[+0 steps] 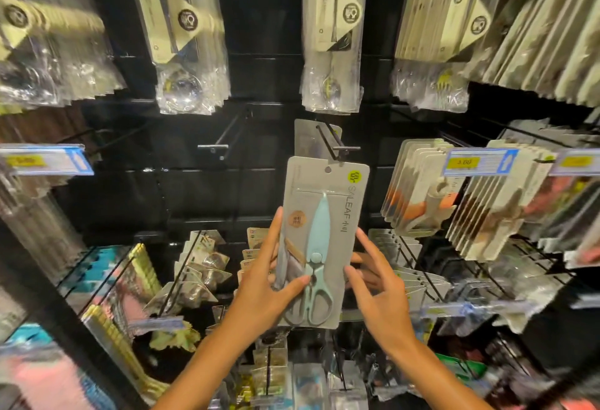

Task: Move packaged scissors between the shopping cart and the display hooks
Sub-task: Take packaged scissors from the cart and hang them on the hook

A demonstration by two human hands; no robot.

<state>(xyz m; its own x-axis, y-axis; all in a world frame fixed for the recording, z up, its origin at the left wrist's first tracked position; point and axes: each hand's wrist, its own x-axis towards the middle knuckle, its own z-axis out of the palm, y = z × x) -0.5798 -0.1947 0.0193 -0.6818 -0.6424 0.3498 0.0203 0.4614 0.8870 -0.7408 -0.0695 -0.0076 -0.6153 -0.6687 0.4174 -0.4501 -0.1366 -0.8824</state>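
Observation:
A packaged pair of scissors (321, 237), pale blue with grey handles on a grey card, is held upright in front of the black display wall. My left hand (269, 283) grips its left edge, thumb across the front. My right hand (376, 292) touches the card's right edge with fingers spread, some reaching behind it. The card's hang hole sits just below the tip of a black display hook (341, 146). Another grey package (308, 137) hangs further back on that hook. The shopping cart is out of view.
An empty hook (224, 137) juts out to the left. Bagged utensils (331, 52) hang above. Carded goods (418, 188) fill the hooks on the right, and blue price tags (477, 163) stick out. Several small packages (198, 273) crowd the lower hooks.

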